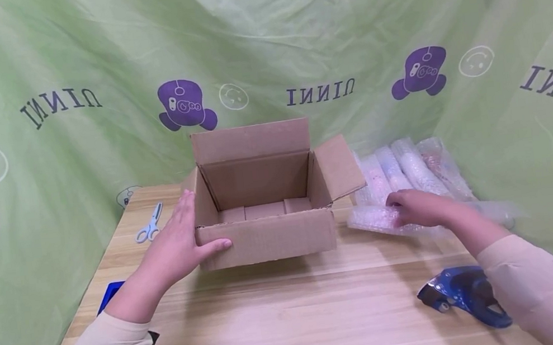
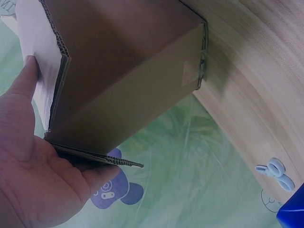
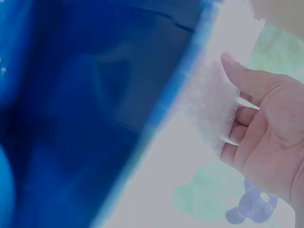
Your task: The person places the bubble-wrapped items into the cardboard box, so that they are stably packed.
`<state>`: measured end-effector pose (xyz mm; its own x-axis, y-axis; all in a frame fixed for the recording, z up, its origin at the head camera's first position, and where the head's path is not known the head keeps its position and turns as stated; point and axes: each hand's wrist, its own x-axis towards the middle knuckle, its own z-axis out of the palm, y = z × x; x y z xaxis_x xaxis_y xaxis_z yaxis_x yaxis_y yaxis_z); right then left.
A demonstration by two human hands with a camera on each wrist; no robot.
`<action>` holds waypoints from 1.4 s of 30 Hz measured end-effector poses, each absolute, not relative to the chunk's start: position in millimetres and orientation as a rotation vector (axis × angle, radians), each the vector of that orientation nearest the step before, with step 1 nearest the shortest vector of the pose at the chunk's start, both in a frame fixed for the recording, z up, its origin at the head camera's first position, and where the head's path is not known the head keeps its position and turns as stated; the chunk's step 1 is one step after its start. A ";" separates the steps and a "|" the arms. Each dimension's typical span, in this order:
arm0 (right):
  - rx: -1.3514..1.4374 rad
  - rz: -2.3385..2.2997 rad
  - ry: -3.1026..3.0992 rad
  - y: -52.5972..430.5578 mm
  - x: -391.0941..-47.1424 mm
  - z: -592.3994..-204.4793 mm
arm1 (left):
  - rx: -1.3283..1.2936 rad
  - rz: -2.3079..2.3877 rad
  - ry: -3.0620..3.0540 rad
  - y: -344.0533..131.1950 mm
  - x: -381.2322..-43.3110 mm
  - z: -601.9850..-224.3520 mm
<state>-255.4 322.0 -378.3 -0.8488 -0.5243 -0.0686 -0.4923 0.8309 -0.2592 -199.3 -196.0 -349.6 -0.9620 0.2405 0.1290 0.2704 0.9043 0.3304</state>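
Observation:
An open cardboard box (image 1: pixel 265 240) stands in the middle of the table with its flaps spread, its inside showing only bare cardboard. My left hand (image 1: pixel 175 242) grips its front left corner, thumb on the front flap. In the left wrist view, the fingers of the left hand (image 2: pixel 45 175) wrap round the side flap (image 2: pixel 95 154). To the right of the box, my right hand (image 1: pixel 419 208) holds a bubble-wrapped bundle (image 1: pixel 374 218) lying in front of several others. In the right wrist view, its fingers curl at the edge of the clear bubble wrap (image 3: pixel 211 99).
Several bubble-wrapped bundles (image 1: pixel 410 167) lie side by side at the back right. A blue tape dispenser (image 1: pixel 463 293) sits near my right forearm. Light blue scissors (image 1: pixel 150 225) lie left of the box, and a blue object (image 1: pixel 110 295) shows behind my left forearm. Green curtain (image 1: pixel 252 34) surrounds the table.

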 end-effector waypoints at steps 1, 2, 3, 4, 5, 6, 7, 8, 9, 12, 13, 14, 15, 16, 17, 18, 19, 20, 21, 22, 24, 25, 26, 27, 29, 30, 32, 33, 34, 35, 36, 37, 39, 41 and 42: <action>-0.810 -0.355 2.887 322.5 -255.0 -374.1 | -0.403 -0.538 -2.981 -196.0 -199.0 -349.7; -0.815 -0.366 2.897 322.6 -254.5 -369.6 | -0.405 -0.540 -2.980 -196.1 -198.7 -349.7; -0.826 -0.368 2.911 323.1 -254.0 -365.2 | -0.404 -0.540 -2.979 -196.0 -198.5 -349.7; -0.834 -0.379 2.922 323.3 -253.4 -360.5 | -0.403 -0.541 -2.978 -195.9 -198.4 -349.8; -0.842 -0.391 2.932 323.6 -253.1 -355.9 | -0.404 -0.540 -2.978 -195.7 -198.1 -349.8; -0.843 -0.404 2.941 323.8 -252.7 -351.1 | -0.404 -0.536 -2.976 -195.7 -198.2 -350.0; -0.847 -0.413 2.949 324.1 -252.5 -346.4 | -0.404 -0.536 -2.975 -195.5 -197.9 -350.0; -0.841 -0.423 2.960 324.6 -252.2 -341.9 | -0.403 -0.534 -2.974 -195.5 -197.9 -350.1; -0.843 -0.426 2.971 325.1 -252.1 -337.5 | -0.402 -0.531 -2.974 -195.5 -197.9 -350.3; -0.841 -0.413 3.004 327.5 -251.6 -324.9 | -0.407 -0.535 -2.972 -195.6 -196.9 -350.2; -0.841 -0.404 3.016 328.6 -251.2 -320.8 | -0.409 -0.537 -2.972 -195.6 -196.6 -350.1; -0.827 -0.397 3.025 329.6 -250.5 -316.5 | -0.411 -0.538 -2.974 -195.8 -196.6 -350.2; -0.819 -0.395 3.030 330.6 -250.0 -312.3 | -0.412 -0.539 -2.974 -195.9 -196.4 -350.1; -0.799 -0.395 3.034 331.5 -249.1 -307.9 | -0.413 -0.540 -2.975 -195.9 -196.3 -350.1; -0.774 -0.400 3.039 332.5 -248.5 -303.6 | -0.413 -0.538 -2.975 -195.8 -196.1 -350.0; -0.747 -0.402 3.046 333.4 -247.8 -299.0 | -0.413 -0.537 -2.976 -195.9 -196.1 -350.1; -0.712 -0.407 3.050 334.1 -247.3 -294.2 | -0.413 -0.536 -2.976 -195.9 -196.0 -350.0; -0.682 -0.411 3.056 334.7 -246.8 -289.1 | -0.413 -0.537 -2.977 -195.9 -196.0 -350.0; -0.668 -0.411 3.067 335.2 -246.8 -284.2 | -0.412 -0.537 -2.977 -195.8 -195.9 -350.0; -0.655 -0.410 3.083 335.6 -247.0 -279.4 | -0.413 -0.537 -2.977 -195.7 -195.9 -349.9; -0.644 -0.410 3.114 335.8 -247.7 -269.6 | -0.413 -0.543 -2.977 -195.8 -196.1 -350.0; -0.647 -0.412 3.134 335.7 -248.2 -265.2 | -0.413 -0.545 -2.977 -195.9 -196.2 -350.0; -0.652 -0.413 3.156 335.3 -248.6 -261.0 | -0.413 -0.549 -2.977 -196.0 -196.3 -350.0; -0.659 -0.416 3.177 334.5 -249.1 -257.2 | -0.413 -0.551 -2.978 -196.1 -196.3 -350.0; -0.672 -0.426 3.210 331.6 -250.2 -250.5 | -0.413 -0.557 -2.980 -196.4 -196.0 -349.8; -0.677 -0.431 3.224 329.6 -250.9 -247.4 | -0.413 -0.558 -2.981 -196.6 -195.9 -349.7; -0.688 -0.433 3.244 323.8 -252.1 -241.4 | -0.414 -0.560 -2.982 -196.8 -195.9 -349.7; -0.698 -0.428 3.253 320.3 -252.9 -238.6 | -0.414 -0.559 -2.981 -196.8 -196.0 -349.7; -0.707 -0.426 3.257 316.4 -253.9 -235.8 | -0.414 -0.557 -2.980 -196.7 -196.1 -349.7; -0.711 -0.425 3.260 311.9 -254.7 -233.0 | -0.412 -0.555 -2.979 -196.7 -196.3 -349.7; -0.715 -0.423 3.263 307.0 -255.6 -230.3 | -0.411 -0.554 -2.977 -196.5 -196.5 -349.8; -0.722 -0.421 3.267 301.9 -256.4 -227.7 | -0.410 -0.553 -2.974 -196.5 -196.8 -349.9; -0.739 -0.421 3.273 291.2 -257.9 -223.0 | -0.408 -0.550 -2.971 -195.9 -196.8 -349.8; -0.767 -0.447 3.273 280.1 -260.1 -219.2 | -0.407 -0.551 -2.968 -195.7 -196.9 -350.0; -0.781 -0.460 3.274 274.7 -261.4 -217.7 | -0.408 -0.551 -2.968 -195.5 -197.0 -350.0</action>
<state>-261.4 274.7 -217.7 -0.8636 -0.4015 0.3051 -0.4699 0.8601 -0.1985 -197.0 -195.5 -350.0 -0.9596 0.2433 0.1411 0.2777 0.8989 0.3388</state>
